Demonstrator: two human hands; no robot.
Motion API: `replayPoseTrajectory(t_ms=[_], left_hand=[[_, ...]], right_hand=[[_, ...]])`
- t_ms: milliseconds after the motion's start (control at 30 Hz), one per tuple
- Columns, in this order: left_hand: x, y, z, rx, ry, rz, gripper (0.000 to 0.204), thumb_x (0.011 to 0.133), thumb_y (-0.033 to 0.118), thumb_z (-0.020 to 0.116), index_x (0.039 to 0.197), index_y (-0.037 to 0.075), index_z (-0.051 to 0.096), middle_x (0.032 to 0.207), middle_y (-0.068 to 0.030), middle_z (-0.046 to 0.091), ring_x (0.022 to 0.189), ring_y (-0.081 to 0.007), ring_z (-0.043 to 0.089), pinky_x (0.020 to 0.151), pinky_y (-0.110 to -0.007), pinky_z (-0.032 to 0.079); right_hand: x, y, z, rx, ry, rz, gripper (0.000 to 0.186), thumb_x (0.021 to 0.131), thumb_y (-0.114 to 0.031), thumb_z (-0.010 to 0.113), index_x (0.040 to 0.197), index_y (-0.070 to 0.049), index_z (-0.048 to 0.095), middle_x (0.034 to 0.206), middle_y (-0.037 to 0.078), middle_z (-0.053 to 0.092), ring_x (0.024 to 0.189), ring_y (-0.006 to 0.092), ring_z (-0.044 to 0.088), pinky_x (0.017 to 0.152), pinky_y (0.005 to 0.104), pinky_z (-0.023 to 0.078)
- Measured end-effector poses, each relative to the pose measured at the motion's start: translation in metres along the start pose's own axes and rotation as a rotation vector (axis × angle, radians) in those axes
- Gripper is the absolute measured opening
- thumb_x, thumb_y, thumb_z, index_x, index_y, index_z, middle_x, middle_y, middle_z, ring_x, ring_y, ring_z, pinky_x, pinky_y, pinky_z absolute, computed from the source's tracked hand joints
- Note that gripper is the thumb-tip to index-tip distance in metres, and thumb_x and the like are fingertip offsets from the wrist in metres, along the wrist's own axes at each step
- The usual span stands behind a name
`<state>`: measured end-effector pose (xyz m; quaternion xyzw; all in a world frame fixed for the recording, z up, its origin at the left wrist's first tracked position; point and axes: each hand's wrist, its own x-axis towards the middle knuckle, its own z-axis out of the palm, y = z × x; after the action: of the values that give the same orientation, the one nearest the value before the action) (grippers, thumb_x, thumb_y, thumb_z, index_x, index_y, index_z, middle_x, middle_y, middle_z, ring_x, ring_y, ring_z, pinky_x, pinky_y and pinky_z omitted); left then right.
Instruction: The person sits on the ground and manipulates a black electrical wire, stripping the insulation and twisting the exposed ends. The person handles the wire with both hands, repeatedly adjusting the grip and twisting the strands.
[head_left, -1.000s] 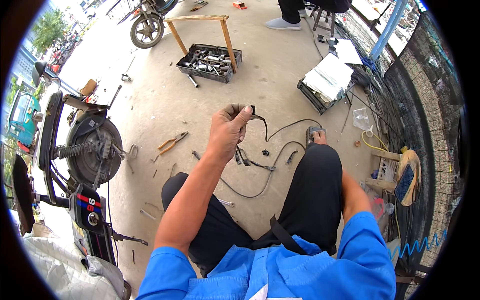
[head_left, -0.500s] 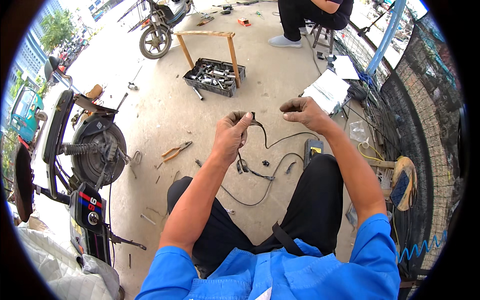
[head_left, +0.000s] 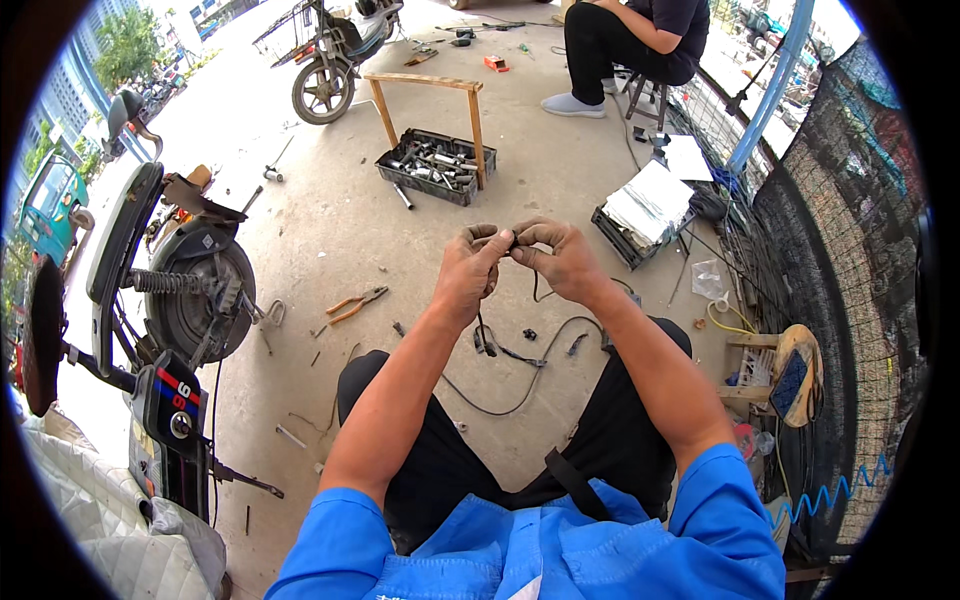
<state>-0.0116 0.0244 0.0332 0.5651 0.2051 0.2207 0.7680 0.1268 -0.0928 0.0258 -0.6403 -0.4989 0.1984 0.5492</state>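
Note:
Both hands meet in front of me above the concrete floor, fingertips nearly touching. My left hand (head_left: 468,270) pinches the end of a thin black cable (head_left: 535,289) between thumb and fingers. My right hand (head_left: 562,262) closes its thumb and fingertips on the same dark end from the other side. That small piece is mostly hidden by the fingers. Below the hands, black cable hangs to a black connector (head_left: 485,346) near the floor. More dark cable (head_left: 497,412) curves across the floor between my knees.
Orange-handled pliers (head_left: 357,304) lie left of my hands. Ahead stands a black crate (head_left: 430,190) of metal tools with a wooden handle. A partly dismantled scooter (head_left: 200,290) is at left; a paper-topped crate (head_left: 640,215) at right. Another person (head_left: 640,50) sits beyond it.
My right hand has moved left and down to the cable end, its fingers closing there. The left hand keeps its pinch. The view has shifted slightly.

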Motion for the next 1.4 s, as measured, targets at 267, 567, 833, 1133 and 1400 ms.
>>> replayPoseTrajectory(t_ms=[267,567,833,1133,1400], left_hand=[[-0.002,0.001,0.002,-0.021,-0.058,-0.007,0.061,0.091,0.032,0.065,0.130,-0.009,0.041,0.081,-0.0062,0.058,0.046,-0.0054,0.041,0.039,-0.020,0.028],[0.004,0.002,-0.007,-0.012,-0.032,-0.018,0.056,0.095,0.039,0.056,0.130,-0.004,0.045,0.104,-0.0156,0.059,0.047,-0.0061,0.041,0.039,-0.020,0.029],[0.004,0.004,-0.007,0.024,-0.050,0.005,0.061,0.099,0.043,0.052,0.132,-0.007,0.043,0.100,-0.0154,0.059,0.046,-0.0050,0.039,0.038,-0.019,0.027],[-0.002,0.010,-0.005,0.097,-0.151,0.046,0.072,0.101,0.052,0.045,0.138,-0.009,0.037,0.097,-0.0163,0.065,0.043,-0.0032,0.034,0.039,-0.018,0.025],[0.000,0.006,-0.005,0.052,-0.184,0.125,0.079,0.100,0.059,0.043,0.140,-0.009,0.032,0.108,-0.0184,0.063,0.050,-0.0080,0.045,0.042,-0.021,0.031]], right_hand=[[-0.009,-0.003,-0.016,-0.057,-0.006,0.071,0.014,0.085,-0.008,0.072,0.094,0.002,0.072,0.101,0.010,0.071,0.093,0.0199,0.065,0.088,0.0336,0.048],[-0.018,-0.015,-0.044,0.548,-0.009,0.204,0.026,0.091,-0.013,0.067,0.106,0.008,0.068,0.095,0.014,0.071,0.087,0.0203,0.069,0.086,0.0321,0.054],[-0.017,-0.014,-0.041,0.652,-0.238,0.400,0.041,0.087,-0.024,0.073,0.112,0.008,0.067,0.100,0.016,0.071,0.094,0.0221,0.068,0.092,0.0336,0.054],[-0.021,-0.007,-0.013,0.953,-0.247,0.576,0.030,0.091,-0.022,0.069,0.109,0.001,0.064,0.109,0.013,0.069,0.095,0.0228,0.067,0.093,0.0377,0.052],[-0.015,0.009,-0.009,1.229,-0.128,0.564,0.021,0.094,-0.016,0.065,0.107,0.000,0.065,0.107,0.012,0.068,0.103,0.0229,0.064,0.097,0.0379,0.051]])
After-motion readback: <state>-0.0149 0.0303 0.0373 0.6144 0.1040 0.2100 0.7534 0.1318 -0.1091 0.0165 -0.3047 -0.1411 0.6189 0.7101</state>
